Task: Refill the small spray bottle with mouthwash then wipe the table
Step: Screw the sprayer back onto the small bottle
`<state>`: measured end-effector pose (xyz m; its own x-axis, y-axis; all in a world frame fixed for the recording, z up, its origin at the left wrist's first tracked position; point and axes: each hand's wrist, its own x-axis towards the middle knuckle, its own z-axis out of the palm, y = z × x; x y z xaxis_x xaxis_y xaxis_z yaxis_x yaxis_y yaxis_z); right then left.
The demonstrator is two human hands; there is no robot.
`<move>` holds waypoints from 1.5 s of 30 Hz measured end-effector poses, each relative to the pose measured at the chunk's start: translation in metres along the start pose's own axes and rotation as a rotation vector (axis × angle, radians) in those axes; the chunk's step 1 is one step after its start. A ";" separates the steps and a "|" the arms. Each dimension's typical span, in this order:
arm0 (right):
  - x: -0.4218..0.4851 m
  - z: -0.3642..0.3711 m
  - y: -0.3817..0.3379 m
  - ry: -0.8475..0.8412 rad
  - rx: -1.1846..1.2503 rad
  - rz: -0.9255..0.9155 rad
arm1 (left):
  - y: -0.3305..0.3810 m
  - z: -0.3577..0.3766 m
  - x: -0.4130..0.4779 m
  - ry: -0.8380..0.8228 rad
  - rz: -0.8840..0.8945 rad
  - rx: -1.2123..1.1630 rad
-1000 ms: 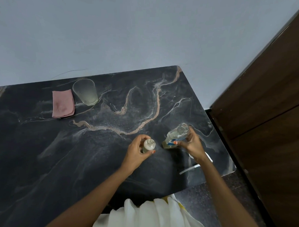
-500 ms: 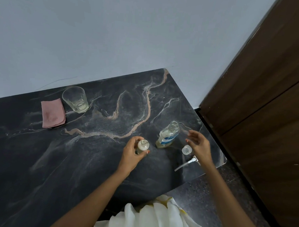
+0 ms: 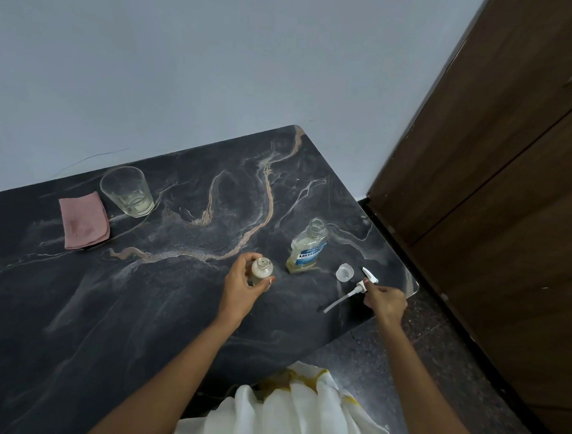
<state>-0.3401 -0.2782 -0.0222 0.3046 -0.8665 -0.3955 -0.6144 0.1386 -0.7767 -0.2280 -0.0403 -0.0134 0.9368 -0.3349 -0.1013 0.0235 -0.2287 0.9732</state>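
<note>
Fingers and thumb of the left hand (image 3: 242,287) are curled round the small spray bottle (image 3: 262,271), which is held upright on the dark marbled table (image 3: 143,309) with its neck uncapped and pale liquid seen inside. Just to its right, the mouthwash bottle (image 3: 308,247) is stood on the table, uncapped, apart from the small bottle and about half filled with yellowish liquid; a blue label is shown on its front. A clear cap (image 3: 345,272) is laid on the table to the right of the mouthwash bottle, near the table's right edge. The right hand (image 3: 384,300) is placed at that edge with its fingers bent, and the white spray pump (image 3: 360,287) is pinched at its head by the fingertips, while its thin dip tube is left slanting down to the left. Whether the tube's end is resting on the tabletop cannot be told. At the far left, a drinking glass (image 3: 127,191) is stood near the wall, and a folded pink cloth (image 3: 83,220) is laid just beside it. A brown wooden door (image 3: 493,160) is seen to the right of the table.
</note>
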 end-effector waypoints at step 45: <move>-0.109 0.050 -0.131 -0.236 0.261 -0.584 | -0.004 0.001 0.002 0.002 -0.031 -0.015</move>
<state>-0.2562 -0.1778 0.0979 0.7020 -0.7104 0.0511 -0.1144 -0.1832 -0.9764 -0.2265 -0.0412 -0.0180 0.9362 -0.3260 -0.1312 0.0578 -0.2253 0.9726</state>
